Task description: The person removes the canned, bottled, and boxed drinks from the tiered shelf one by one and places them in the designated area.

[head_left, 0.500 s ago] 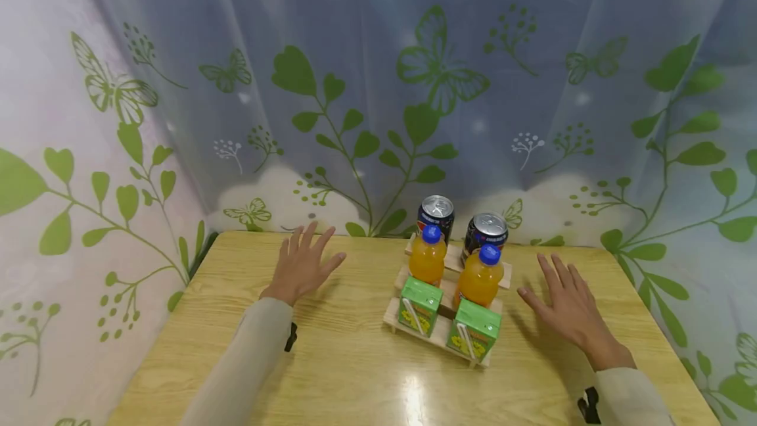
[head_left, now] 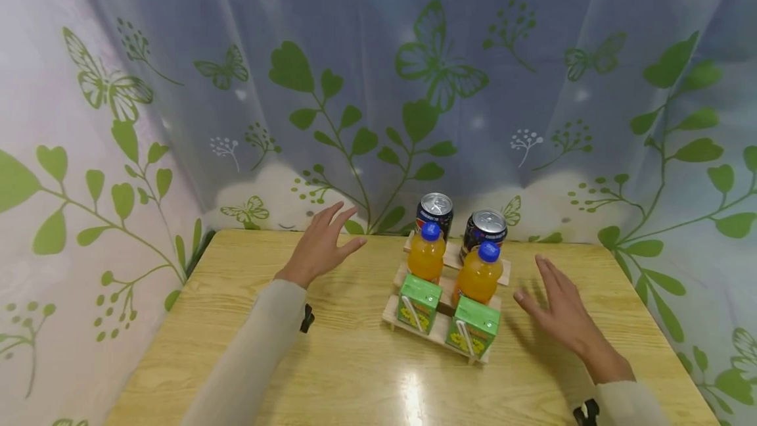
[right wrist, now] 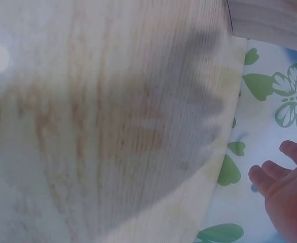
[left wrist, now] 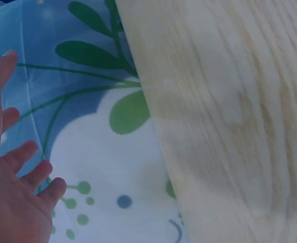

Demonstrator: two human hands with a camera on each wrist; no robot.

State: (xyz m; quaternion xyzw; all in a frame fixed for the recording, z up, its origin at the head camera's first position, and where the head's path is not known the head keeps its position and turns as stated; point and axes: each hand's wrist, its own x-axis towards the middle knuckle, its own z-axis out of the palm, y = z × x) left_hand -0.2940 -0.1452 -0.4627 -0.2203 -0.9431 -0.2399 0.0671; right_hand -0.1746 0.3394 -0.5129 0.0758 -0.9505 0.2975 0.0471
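Observation:
A small stepped wooden rack (head_left: 442, 337) stands on the wooden table (head_left: 331, 373). It carries two dark drink cans (head_left: 435, 211) at the back, two orange juice bottles (head_left: 427, 253) with blue caps in the middle, and two green juice cartons (head_left: 419, 304) in front. My left hand (head_left: 324, 242) hovers above the table left of the rack, fingers spread, holding nothing. My right hand (head_left: 558, 311) hovers right of the rack, fingers straight, also empty. The left wrist view shows the left hand (left wrist: 14, 195) spread over the table edge.
A curtain (head_left: 414, 84) printed with green leaves and butterflies hangs close behind and around the table. The rack's corner (right wrist: 267, 20) shows in the right wrist view. Bare tabletop lies in front of the rack and to its left.
My left hand has lifted and moved right, toward the rack. My right hand has risen slightly off the table and shifted a little left.

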